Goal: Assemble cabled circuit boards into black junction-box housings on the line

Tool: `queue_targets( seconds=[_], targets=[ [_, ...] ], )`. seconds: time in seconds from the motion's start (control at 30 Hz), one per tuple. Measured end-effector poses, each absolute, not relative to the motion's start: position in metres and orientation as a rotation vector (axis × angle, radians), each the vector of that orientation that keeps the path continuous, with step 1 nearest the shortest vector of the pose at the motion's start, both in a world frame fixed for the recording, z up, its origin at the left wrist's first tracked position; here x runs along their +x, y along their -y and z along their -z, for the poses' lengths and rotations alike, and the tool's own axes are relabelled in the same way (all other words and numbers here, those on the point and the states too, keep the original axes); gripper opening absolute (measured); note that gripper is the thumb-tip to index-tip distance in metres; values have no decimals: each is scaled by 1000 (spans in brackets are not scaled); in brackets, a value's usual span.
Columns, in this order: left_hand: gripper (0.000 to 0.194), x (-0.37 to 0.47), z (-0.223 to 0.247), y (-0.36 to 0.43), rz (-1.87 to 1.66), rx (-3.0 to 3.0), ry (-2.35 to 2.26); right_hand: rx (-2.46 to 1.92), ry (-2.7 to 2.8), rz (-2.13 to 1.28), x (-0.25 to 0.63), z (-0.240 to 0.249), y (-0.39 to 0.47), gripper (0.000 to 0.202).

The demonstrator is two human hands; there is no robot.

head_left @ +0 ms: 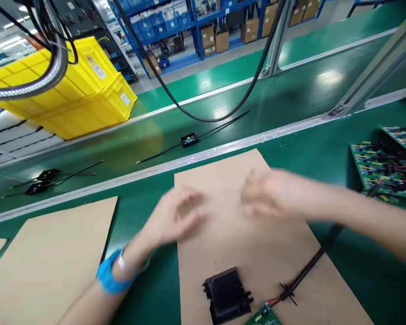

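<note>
My left hand [176, 214], with a blue band [113, 273] at its wrist, hovers over the cardboard sheet [203, 253]. Its thumb and fingers are apart and nothing shows between them. Opposite it, over the same sheet, my right hand [265, 194] is smeared by motion, so its finger grip is unclear. Below both hands lies a black plastic housing [226, 295], touched by neither. Beside it, a green circuit board [264, 316] is partly cut off by the bottom edge. A black cable [306, 268] with a cable tie runs from this board up to the right.
Wired circuit boards [382, 171] are stacked at the right. Another cardboard sheet [57, 253] lies left. Beyond the metal rail, a small cabled module [189, 140] and black cabled parts [42, 180] rest on the green surface. Yellow bins [98, 95] stand behind; a black cable [203, 119] hangs overhead.
</note>
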State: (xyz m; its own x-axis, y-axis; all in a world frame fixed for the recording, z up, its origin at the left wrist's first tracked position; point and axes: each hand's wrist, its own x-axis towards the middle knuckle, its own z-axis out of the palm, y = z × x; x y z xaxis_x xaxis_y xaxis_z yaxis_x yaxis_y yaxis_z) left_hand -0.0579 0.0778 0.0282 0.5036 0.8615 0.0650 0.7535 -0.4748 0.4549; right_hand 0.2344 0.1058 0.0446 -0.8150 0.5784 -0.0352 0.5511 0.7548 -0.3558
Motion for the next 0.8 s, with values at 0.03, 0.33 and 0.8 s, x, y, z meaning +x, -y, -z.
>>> queue_targets(
  seconds=[0.03, 0.33, 0.8],
  targets=[
    [45, -55, -32, -45, -280, 2309, -1125, -853, 2868, -780, 234, -42, -69, 12],
    [55, -30, -16, 41, -407, 2203, -985, -1022, 2620, -1066, 236, -14, 39, 17],
    [11, 7, -40, 39, -373, 1964, -1392, -1028, 2654, -65, 181, -39, 36, 26]
  ],
)
